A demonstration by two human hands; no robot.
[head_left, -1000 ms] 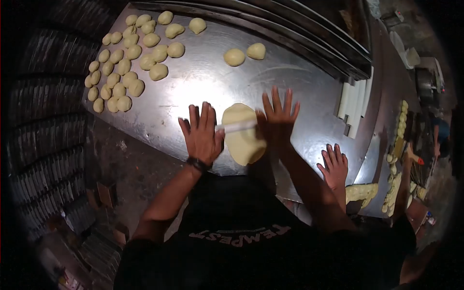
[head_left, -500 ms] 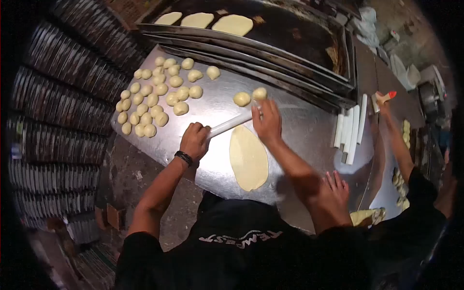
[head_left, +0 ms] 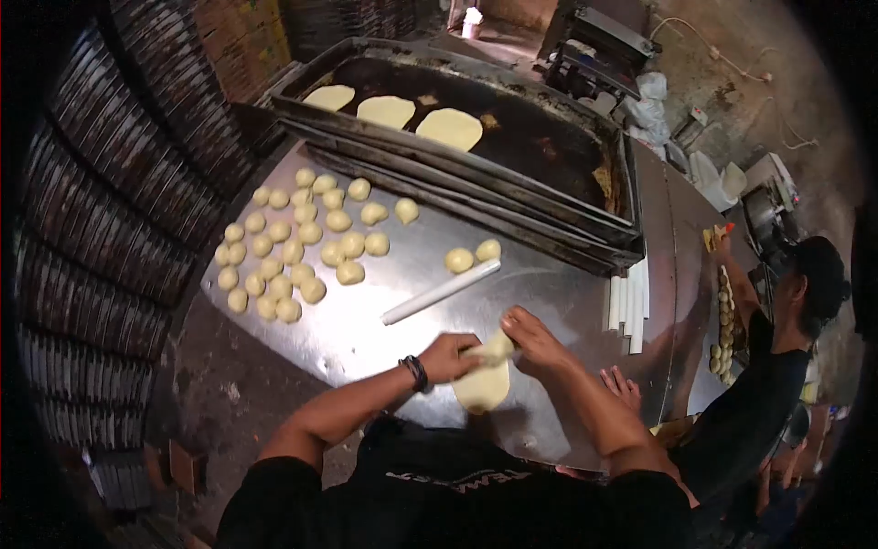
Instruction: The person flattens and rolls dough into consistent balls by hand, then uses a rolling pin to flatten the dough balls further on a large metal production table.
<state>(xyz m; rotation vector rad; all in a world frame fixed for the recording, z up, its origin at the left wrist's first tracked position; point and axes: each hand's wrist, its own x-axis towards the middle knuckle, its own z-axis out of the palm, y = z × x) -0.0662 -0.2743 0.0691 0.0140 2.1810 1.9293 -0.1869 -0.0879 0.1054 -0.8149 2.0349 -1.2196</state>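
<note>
Both hands hold the upper end of a flattened dough sheet [head_left: 481, 390] low over the metal table. My left hand [head_left: 448, 358], with a dark bracelet at the wrist, grips its left side. My right hand [head_left: 533, 337] pinches the right side. Between them the dough is bunched and slightly blurred, and its lower part hangs or lies toward me. Just beyond my hands a white rolling pin [head_left: 441, 292] lies slanted on the table, untouched. Two dough balls [head_left: 459, 261] sit behind the pin's right end.
Many dough balls [head_left: 293, 252] spread over the table's left. Behind stands a black tray [head_left: 549, 151] with flat dough rounds [head_left: 449, 129]. White rods [head_left: 627, 306] lie at the right. A co-worker [head_left: 768, 366] stands farther right, one hand [head_left: 622, 388] near my right forearm.
My hands have let go of the rolling pin, come nearer to my body and taken hold of the dough sheet's far end. The view has tilted up, showing more of the co-worker.
</note>
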